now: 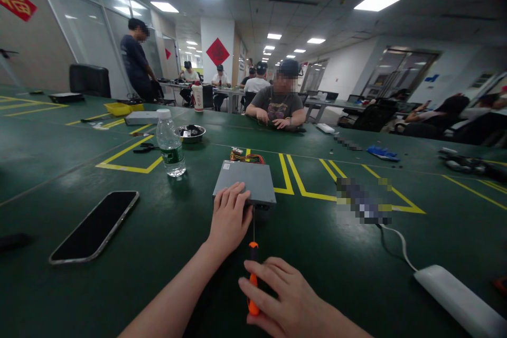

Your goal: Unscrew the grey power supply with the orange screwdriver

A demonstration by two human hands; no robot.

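A grey metal computer power supply (253, 175) lies flat in front of me, with a bundle of coloured cables (247, 156) at its far side. My left hand (229, 216) grips its near left part, fingers over the top and thumb down by the front face. In my right hand (291, 296) is a screwdriver (254, 303) with an orange and black handle, held between the fingers and thumb. Its thin shaft points away from me to the near face of the power supply. The tip and any screw there are too small to make out.
On the green table (190, 269) are a phone (95, 228), a water bottle (170, 148), a metal bowl (191, 135) and a white power strip (455, 296) with its cord. Blue gloves (382, 153) lie farther right. A person (279, 100) sits across the table.
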